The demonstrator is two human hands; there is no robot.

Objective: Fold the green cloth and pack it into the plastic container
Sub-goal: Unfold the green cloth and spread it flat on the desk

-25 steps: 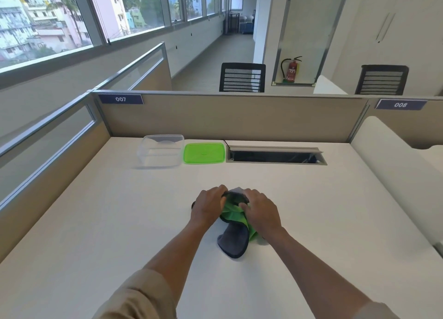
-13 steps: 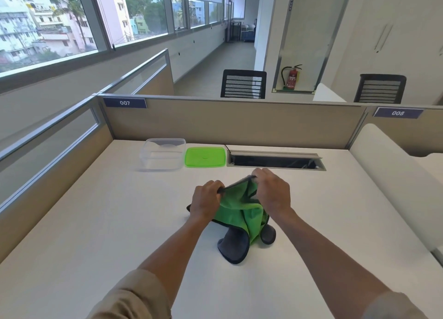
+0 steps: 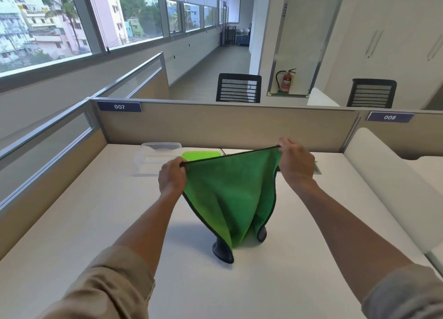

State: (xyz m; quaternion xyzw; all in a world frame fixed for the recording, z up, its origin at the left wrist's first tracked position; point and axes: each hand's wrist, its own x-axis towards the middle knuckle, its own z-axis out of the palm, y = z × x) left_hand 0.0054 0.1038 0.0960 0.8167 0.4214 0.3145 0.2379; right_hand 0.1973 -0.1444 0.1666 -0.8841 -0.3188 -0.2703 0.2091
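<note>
We are gripping the green cloth with left hand and right hand; it is partly hiding the green lid beside the empty plastic container.

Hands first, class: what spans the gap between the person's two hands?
In the head view, the green cloth spans it: its dark-trimmed top edge is stretched from the left hand to the right hand, the rest hanging to the desk.
</note>
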